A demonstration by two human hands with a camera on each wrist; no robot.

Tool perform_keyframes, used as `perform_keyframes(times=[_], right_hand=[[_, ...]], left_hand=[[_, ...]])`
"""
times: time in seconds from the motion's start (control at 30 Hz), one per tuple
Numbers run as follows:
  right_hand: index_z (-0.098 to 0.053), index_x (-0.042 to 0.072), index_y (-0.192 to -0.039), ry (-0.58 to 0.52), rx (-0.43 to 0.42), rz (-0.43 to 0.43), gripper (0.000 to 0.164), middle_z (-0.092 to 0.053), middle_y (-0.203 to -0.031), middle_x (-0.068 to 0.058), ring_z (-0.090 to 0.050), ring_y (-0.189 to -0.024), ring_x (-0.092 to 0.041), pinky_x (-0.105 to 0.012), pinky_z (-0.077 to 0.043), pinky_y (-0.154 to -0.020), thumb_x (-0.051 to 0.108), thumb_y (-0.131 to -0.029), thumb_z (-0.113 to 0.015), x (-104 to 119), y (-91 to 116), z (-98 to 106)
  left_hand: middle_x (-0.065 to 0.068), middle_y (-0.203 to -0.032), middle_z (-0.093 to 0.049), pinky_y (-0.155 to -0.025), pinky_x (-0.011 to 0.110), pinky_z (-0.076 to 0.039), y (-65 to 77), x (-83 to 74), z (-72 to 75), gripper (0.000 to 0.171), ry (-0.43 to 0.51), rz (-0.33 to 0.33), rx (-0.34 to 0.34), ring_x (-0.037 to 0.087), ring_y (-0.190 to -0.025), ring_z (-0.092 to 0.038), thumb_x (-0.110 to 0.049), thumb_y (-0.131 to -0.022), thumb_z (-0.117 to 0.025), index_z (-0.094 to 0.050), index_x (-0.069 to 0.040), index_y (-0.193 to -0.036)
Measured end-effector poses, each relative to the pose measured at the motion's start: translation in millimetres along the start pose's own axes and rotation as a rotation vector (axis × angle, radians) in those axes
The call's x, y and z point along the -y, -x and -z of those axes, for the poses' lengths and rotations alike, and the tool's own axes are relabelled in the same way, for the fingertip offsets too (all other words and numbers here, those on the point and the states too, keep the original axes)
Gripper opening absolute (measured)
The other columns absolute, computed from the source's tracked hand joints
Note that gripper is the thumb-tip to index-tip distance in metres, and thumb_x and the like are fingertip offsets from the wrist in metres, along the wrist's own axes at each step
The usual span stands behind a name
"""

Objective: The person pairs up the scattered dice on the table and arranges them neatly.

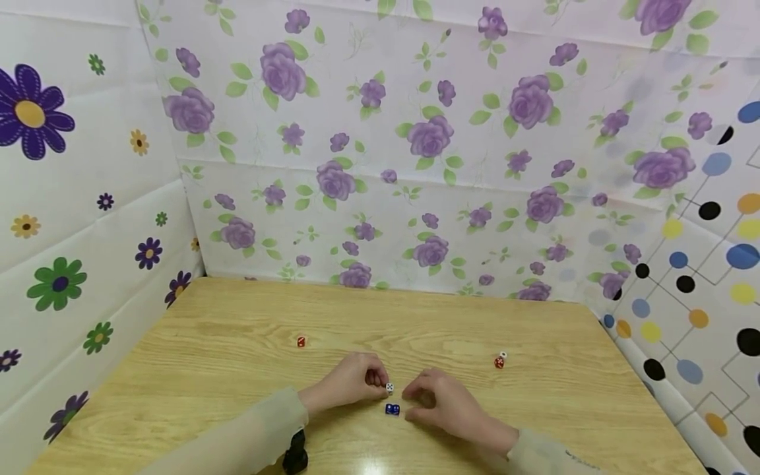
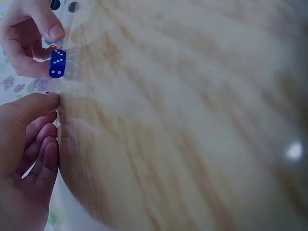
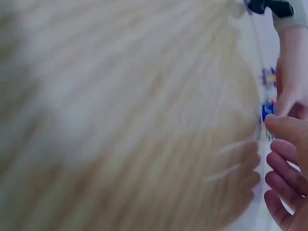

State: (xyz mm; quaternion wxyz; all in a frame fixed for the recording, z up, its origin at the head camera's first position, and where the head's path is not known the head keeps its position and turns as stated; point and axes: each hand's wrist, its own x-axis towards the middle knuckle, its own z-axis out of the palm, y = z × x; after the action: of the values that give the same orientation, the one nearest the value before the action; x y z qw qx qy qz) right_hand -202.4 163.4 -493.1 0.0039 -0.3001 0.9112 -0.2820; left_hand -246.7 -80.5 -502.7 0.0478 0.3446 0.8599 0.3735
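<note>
Between my two hands, a white die with a five on top sits right at the fingertips of my left hand. Its thumb and loosely bent fingers rest by the table surface in the left wrist view, with nothing visible between them. Two blue dice lie side by side just nearer to me than the white die. My right hand is to their right, thumb and forefinger spread apart, fingertips close to the dice. In the right wrist view a blue die shows just beyond the right thumb.
A red die lies farther back on the left of the wooden table. Back right, another red die and a white die are close together. A flowered cloth hangs behind. A black device is at my left wrist.
</note>
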Motion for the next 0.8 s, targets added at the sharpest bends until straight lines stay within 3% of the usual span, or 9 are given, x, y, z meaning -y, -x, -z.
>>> perform_keyframes(times=[0.2, 0.43, 0.53, 0.73, 0.8], right_hand=[[-0.074, 0.016, -0.107, 0.038, -0.056, -0.015, 0.021, -0.072, -0.1, 0.004, -0.063, -0.093, -0.012, -0.032, -0.056, -0.084, 0.019, -0.086, -0.077, -22.3, 0.0, 20.1], [-0.073, 0.015, -0.109, 0.102, -0.152, -0.073, 0.023, -0.071, -0.099, 0.001, -0.063, -0.094, -0.019, -0.04, -0.055, -0.081, 0.015, -0.086, -0.076, -51.0, 5.2, 48.6], [-0.073, 0.015, -0.109, 0.127, -0.2, -0.088, 0.024, -0.072, -0.1, -0.001, -0.064, -0.093, -0.021, -0.038, -0.054, -0.078, 0.013, -0.085, -0.077, -60.6, 9.3, 60.3], [-0.074, 0.011, -0.107, 0.164, -0.262, -0.067, 0.023, -0.072, -0.1, -0.006, -0.063, -0.088, -0.022, -0.023, -0.049, -0.061, 0.01, -0.084, -0.077, -79.0, 17.3, 78.1], [-0.074, 0.01, -0.107, 0.176, -0.279, -0.054, 0.023, -0.072, -0.099, -0.007, -0.063, -0.087, -0.023, -0.025, -0.05, -0.06, 0.009, -0.084, -0.077, -85.0, 19.4, 83.2]], left_hand=[[-0.002, -0.084, -0.066, -0.066, 0.015, -0.049, 0.9, -0.1, 0.0, 0.008, -0.007, -0.002, 0.009, -0.005, -0.07, -0.054, -0.014, -0.083, -0.08, -0.072, -0.014, -0.086], [0.0, -0.085, -0.066, -0.066, 0.015, -0.049, 1.9, -1.7, 0.1, 0.008, -0.004, -0.007, 0.004, -0.004, -0.071, -0.054, -0.014, -0.083, -0.079, -0.072, -0.013, -0.086], [0.0, -0.084, -0.066, -0.066, 0.015, -0.049, 1.7, -1.4, 0.3, 0.008, -0.002, -0.011, -0.002, -0.004, -0.071, -0.054, -0.014, -0.083, -0.079, -0.072, -0.013, -0.086], [0.0, -0.085, -0.066, -0.066, 0.016, -0.049, 2.3, -1.4, 0.7, 0.008, 0.011, -0.005, 0.005, -0.004, -0.071, -0.054, -0.014, -0.083, -0.079, -0.072, -0.013, -0.086], [0.0, -0.085, -0.066, -0.066, 0.016, -0.05, 2.2, -1.5, 0.8, 0.008, 0.013, -0.005, 0.006, -0.004, -0.071, -0.054, -0.014, -0.084, -0.079, -0.072, -0.013, -0.086]])
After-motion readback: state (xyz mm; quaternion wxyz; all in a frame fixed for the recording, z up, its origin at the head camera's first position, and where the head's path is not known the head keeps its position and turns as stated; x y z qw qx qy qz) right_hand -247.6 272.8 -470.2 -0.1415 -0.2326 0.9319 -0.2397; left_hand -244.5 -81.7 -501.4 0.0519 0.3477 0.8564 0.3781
